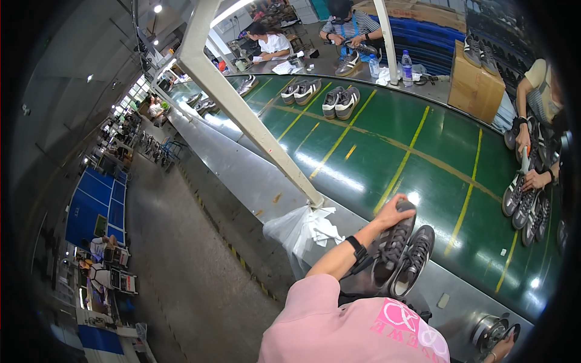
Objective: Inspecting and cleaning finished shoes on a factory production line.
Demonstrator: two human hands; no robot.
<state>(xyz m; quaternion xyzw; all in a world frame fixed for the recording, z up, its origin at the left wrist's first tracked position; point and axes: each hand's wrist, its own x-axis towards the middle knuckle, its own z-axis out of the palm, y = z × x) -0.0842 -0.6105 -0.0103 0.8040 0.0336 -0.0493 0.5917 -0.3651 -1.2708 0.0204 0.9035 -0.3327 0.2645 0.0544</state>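
My left hand (394,213), with a black band at its wrist, is closed round the toe end of a dark lace-up sneaker (392,245). Its mate, another dark sneaker (414,260) with a pale sole edge, stands right beside it at the belt's near edge. At the lower right my right hand (503,347) is partly cut off by the picture's dark rim. Its fingers are bent at a dark rounded piece (514,333) that I cannot make out. Next to that hand is a round metal device (489,331) on the metal ledge.
A green conveyor belt (387,139) with yellow lines carries pairs of sneakers (341,102). A white post (254,115) rises at the near edge, beside a plastic bag (296,233) of white scraps. At the right, a co-worker's hands (535,179) work over more shoes (523,209).
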